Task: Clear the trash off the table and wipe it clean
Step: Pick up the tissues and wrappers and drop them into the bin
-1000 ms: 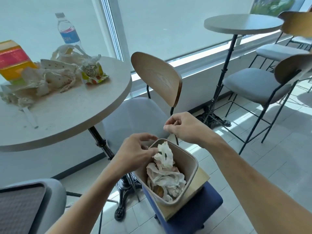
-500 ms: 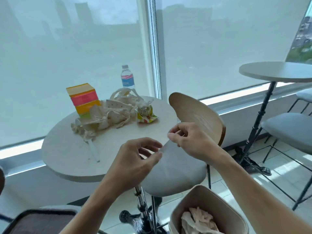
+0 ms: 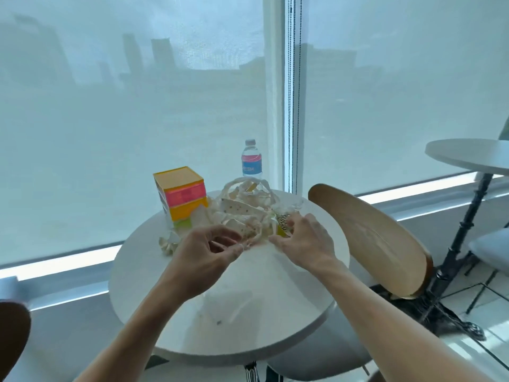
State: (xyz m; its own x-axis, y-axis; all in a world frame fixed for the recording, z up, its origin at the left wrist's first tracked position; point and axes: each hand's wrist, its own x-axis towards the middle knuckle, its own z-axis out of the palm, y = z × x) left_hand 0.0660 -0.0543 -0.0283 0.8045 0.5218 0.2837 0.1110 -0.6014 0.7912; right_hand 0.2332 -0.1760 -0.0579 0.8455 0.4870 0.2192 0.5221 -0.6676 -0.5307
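A round white table (image 3: 275, 326) bears a heap of crumpled paper wrappers and a clear plastic bag (image 3: 242, 210). A yellow-green snack packet (image 3: 283, 228) lies at the heap's right side. My left hand (image 3: 209, 252) hovers at the heap's near edge, its fingers loosely curled with nothing plainly in them. My right hand (image 3: 303, 244) reaches to the snack packet, and its fingertips touch it. A crumpled tissue (image 3: 168, 242) lies left of my left hand. A faint clear plastic piece (image 3: 234, 301) and a dark crumb (image 3: 218, 323) sit on the near tabletop.
A striped orange, pink and green box (image 3: 181, 194) and a water bottle (image 3: 251, 159) stand at the table's far side by the window blind. A wooden-backed chair (image 3: 371, 238) stands right of the table, and a second round table (image 3: 468, 158) stands farther right. Another chair back (image 3: 11, 332) shows at lower left.
My view rose from the waste bin on the stool to the table, and the bin left the frame. Both hands moved up and forward from the bin to the trash heap.
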